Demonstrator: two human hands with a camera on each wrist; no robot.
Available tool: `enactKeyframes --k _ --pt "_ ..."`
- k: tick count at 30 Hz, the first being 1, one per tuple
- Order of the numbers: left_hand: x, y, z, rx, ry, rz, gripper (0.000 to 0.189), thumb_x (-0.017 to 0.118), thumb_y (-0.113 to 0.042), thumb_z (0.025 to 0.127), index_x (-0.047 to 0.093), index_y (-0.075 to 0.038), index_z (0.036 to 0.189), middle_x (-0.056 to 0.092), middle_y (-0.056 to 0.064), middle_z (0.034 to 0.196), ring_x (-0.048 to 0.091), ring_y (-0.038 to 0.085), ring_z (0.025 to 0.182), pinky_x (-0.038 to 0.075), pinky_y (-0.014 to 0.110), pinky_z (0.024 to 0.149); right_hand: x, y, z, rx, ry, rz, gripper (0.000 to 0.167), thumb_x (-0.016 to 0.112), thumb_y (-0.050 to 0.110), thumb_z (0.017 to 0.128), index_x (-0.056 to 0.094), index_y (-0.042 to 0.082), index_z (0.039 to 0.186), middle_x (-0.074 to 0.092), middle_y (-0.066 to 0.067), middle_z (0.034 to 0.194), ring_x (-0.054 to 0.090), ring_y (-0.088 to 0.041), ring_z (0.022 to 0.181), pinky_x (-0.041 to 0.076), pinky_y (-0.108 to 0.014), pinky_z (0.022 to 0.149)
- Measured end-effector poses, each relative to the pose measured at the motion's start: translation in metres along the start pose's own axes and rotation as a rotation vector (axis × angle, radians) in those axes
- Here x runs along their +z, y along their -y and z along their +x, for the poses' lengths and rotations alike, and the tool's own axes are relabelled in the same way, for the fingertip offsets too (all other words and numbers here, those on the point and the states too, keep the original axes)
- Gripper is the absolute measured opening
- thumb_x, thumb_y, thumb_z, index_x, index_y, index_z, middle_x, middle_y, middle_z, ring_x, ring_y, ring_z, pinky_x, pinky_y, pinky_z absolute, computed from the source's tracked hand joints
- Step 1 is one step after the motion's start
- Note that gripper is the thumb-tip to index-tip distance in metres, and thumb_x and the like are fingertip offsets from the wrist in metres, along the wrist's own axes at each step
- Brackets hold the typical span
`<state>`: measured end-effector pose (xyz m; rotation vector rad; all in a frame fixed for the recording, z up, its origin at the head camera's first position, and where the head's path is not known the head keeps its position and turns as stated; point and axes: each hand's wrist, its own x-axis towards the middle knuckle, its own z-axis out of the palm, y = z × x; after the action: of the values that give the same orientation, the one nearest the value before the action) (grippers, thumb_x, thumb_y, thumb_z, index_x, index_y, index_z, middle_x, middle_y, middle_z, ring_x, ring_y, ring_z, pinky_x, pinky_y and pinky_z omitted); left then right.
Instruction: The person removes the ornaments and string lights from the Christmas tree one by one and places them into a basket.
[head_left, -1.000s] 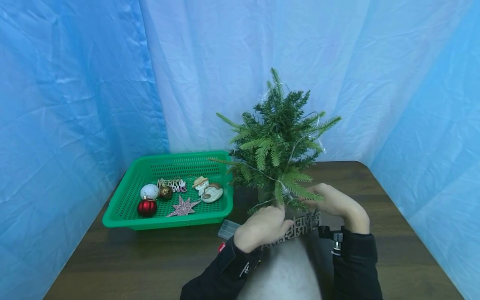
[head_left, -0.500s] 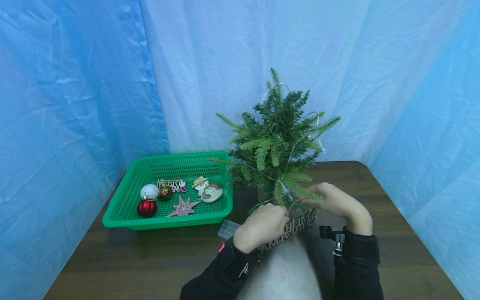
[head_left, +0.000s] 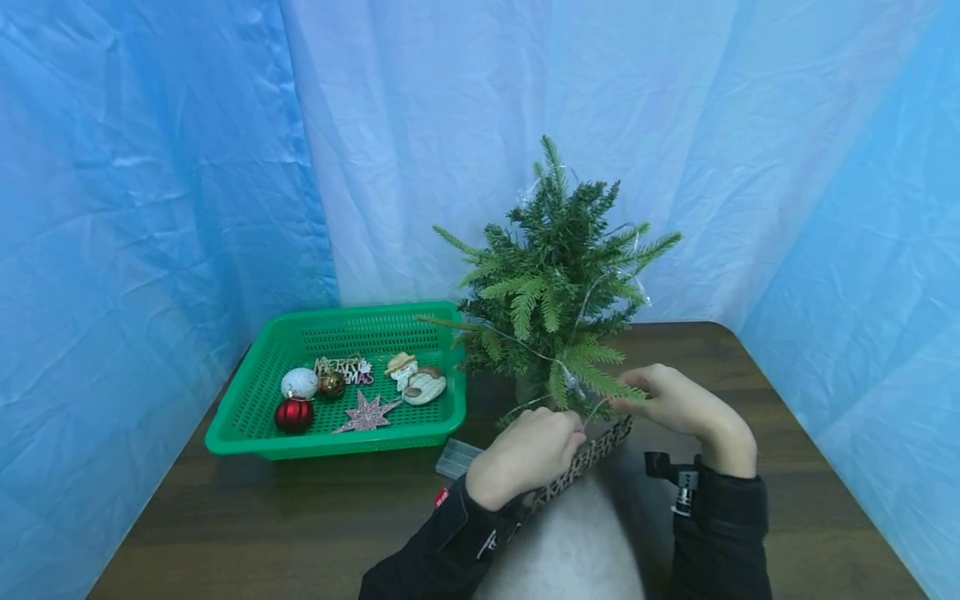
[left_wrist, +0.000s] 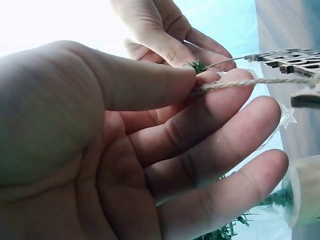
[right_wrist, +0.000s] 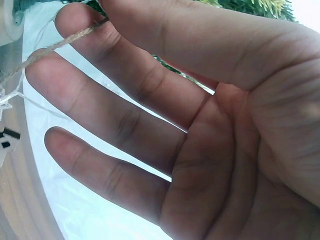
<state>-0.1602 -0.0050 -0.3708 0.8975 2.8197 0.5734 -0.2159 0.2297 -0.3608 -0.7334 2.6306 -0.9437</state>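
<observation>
Wooden table (head_left: 262,517), green basket (head_left: 337,451), tree (head_left: 551,287), clear case (head_left: 455,459)

The left sleeve (head_left: 427,546) and right sleeve (head_left: 723,546) are black and reach the wrists. A small red tag (head_left: 441,497) with pale marks shows at the left one's edge, a whitish detail (head_left: 487,544) on its inner side; a silvery buckle (head_left: 684,492) and black block (head_left: 659,465) sit at the right cuff (head_left: 727,493)

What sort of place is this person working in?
Possibly a temporary tabletop setup for crafts or filming: blue and whitish curtains hang behind and along the sides, a dark wood-look table stands within them, and a small artificial tree is on it.
</observation>
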Motion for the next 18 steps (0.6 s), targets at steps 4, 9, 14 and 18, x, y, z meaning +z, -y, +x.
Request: enactKeyframes --k 4,9,14,18 --pt "0.0 -0.002 0.0 0.006 0.003 -0.006 0.019 0.054 -0.019 0.107 0.07 -0.01 0.111 0.066 -0.005 0.084 0.06 0.005 0.066 0.05 0.021 0.063 -0.002 0.0 -0.003 0.011 -0.004 0.019 0.017 0.067 0.027 0.101 0.074 0.013 0.108 0.072 0.0 0.103 0.069 -0.024 0.097 0.054 -0.043 0.084" --pt "0.004 -0.003 0.001 0.01 0.017 -0.02 0.017 0.054 -0.019 0.107 0.069 -0.011 0.11 0.059 -0.008 0.076 0.053 0.004 0.059 0.045 0.021 0.057 -0.003 -0.001 -0.004 0.015 -0.004 0.027 0.018 0.067 0.028 0.1 0.075 0.014 0.108 0.073 0.0 0.102 0.069 -0.023 0.096 0.055 -0.043 0.084" --pt "0.008 -0.004 0.003 0.016 0.041 -0.04 0.015 0.057 -0.021 0.106 0.069 -0.012 0.106 0.058 -0.009 0.075 0.053 0.004 0.058 0.044 0.021 0.057 -0.003 -0.002 -0.005 0.025 0.004 0.031 0.016 0.067 0.027 0.1 0.075 0.014 0.105 0.073 -0.002 0.098 0.067 -0.018 0.084 0.052 -0.038 0.076" --pt "0.011 -0.004 0.004 0.008 0.083 -0.038 0.011 0.064 -0.024 0.102 0.067 -0.014 0.1 0.057 -0.008 0.074 0.053 0.005 0.058 0.043 0.023 0.057 -0.003 -0.004 -0.006 0.029 0.0 0.032 0.016 0.067 0.028 0.1 0.075 0.014 0.105 0.072 -0.002 0.097 0.065 -0.014 0.083 0.05 -0.037 0.075"
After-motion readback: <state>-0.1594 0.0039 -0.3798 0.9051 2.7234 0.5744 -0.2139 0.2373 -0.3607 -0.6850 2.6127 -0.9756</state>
